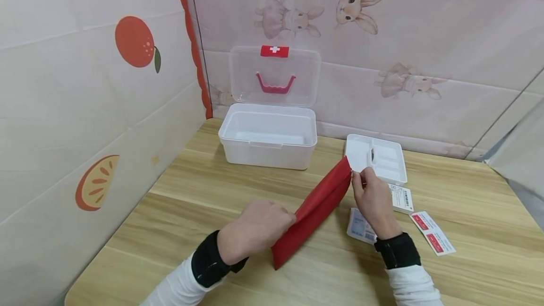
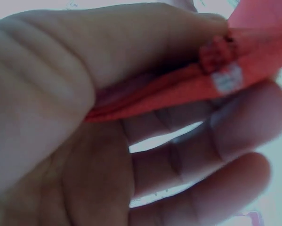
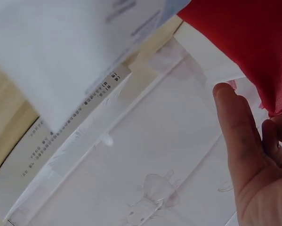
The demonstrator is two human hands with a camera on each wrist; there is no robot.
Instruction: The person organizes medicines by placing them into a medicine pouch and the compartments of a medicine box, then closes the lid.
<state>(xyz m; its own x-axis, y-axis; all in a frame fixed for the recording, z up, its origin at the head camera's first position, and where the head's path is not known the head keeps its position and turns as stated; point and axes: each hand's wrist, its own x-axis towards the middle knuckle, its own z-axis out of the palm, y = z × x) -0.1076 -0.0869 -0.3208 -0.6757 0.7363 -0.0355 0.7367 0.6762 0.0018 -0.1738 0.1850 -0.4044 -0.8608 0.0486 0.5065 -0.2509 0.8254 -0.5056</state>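
A flat red fabric pouch [image 1: 312,214] is held tilted above the table between both hands. My left hand [image 1: 261,225] grips it along its near edge; in the left wrist view, the thumb lies over the red cloth [image 2: 178,89] with the fingers beneath. At the pouch's far upper corner, my right hand [image 1: 374,197] pinches a small metallic bit, apparently the zipper pull. From the right wrist, thumb and fingers of that hand [image 3: 256,160] meet at the corner of the red fabric [image 3: 253,42]. Below the right hand lies a blue-and-white packet [image 1: 360,225], partly covered by it.
Behind the pouch stands a white first-aid box [image 1: 267,155], its clear lid [image 1: 276,67] raised against the wall. To its right sit a white compartment tray [image 1: 393,159], a small white carton [image 1: 401,198] and a red-and-white card [image 1: 432,233]. Printed cloth hangs at the back and left.
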